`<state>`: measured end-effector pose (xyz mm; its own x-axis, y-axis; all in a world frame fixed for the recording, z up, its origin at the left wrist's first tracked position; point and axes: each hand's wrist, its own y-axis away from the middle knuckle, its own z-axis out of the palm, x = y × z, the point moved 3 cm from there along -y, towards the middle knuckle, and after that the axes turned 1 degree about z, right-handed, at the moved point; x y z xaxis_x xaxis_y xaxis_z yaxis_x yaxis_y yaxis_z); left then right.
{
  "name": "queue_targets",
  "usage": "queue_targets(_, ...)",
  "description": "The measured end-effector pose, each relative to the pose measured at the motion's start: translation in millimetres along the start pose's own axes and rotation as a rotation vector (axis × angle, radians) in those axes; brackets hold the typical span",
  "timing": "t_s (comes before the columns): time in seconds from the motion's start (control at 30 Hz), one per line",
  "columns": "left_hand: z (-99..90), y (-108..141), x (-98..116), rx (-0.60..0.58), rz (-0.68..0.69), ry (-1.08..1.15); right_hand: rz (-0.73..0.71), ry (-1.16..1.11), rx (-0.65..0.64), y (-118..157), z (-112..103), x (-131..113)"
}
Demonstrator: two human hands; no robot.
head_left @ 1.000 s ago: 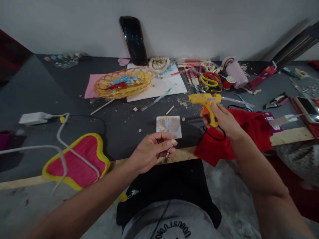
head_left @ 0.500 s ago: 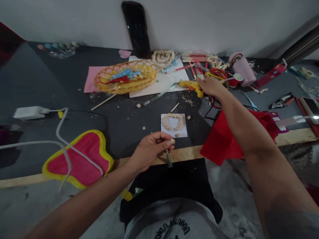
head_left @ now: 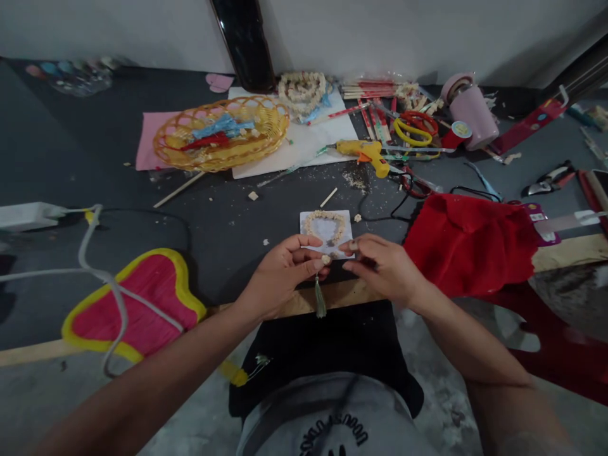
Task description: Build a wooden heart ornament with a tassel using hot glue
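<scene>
Between the thumb and fingers of my left hand [head_left: 289, 269] is a small cream flower-shaped piece [head_left: 325, 259]. From it hangs a grey-green tassel [head_left: 320, 299] over the table's wooden edge. My right hand [head_left: 384, 263] is close by on the right, thumb and fingertips slightly apart with nothing visible between them. Just beyond both hands lies a white paper square [head_left: 350, 218] with a ring of cream pieces [head_left: 336, 218] on it, partly covered by my fingers. The yellow glue gun [head_left: 363, 151] lies on the table farther back, out of both hands.
A woven basket [head_left: 161, 149] with blue and red tassels stands at the back left, before a leaning phone [head_left: 247, 47]. Scissors [head_left: 413, 132] and a pink tumbler [head_left: 472, 114] are back right. Red cloth [head_left: 468, 244] lies right; a pink-and-yellow padded shape [head_left: 152, 304] and white cable lie left.
My right hand has let go of the glue gun and come back toward my left hand. The left hand still holds the flower-shaped piece with its tassel. The view has shifted slightly.
</scene>
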<state>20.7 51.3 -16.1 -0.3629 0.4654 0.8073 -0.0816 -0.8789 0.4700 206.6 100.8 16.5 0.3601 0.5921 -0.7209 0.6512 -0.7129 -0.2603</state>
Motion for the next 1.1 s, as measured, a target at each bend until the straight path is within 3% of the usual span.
queue_targets(0.13, -2.5, 0, 3, 0.018, 0.038, -0.118, 0.041, 0.002, -0.015, 1, 22, 0)
queue_targets(0.33, -13.8, -2, 6, 0.073, 0.23, -0.461, 0.022, 0.205, 0.029, 8, 29, -12)
queue_targets(0.57, -13.7, 2, 14, 0.075, 0.395, -0.868, -0.054, 0.537, -0.138, 31, 56, -27)
queue_targets(0.73, -13.7, -4, 23, 0.031, 0.595, -1.137, -0.06, 0.555, -0.146, 30, 59, -30)
queue_targets(0.9, -21.5, -19, 23, -0.056, 0.718, -1.224, -0.046, 0.545, -0.131, 32, 57, -34)
queue_targets(1.1, -29.1, -24, 20, -0.079, 0.674, -1.227, -0.058, 0.487, -0.177, 33, 51, -36)
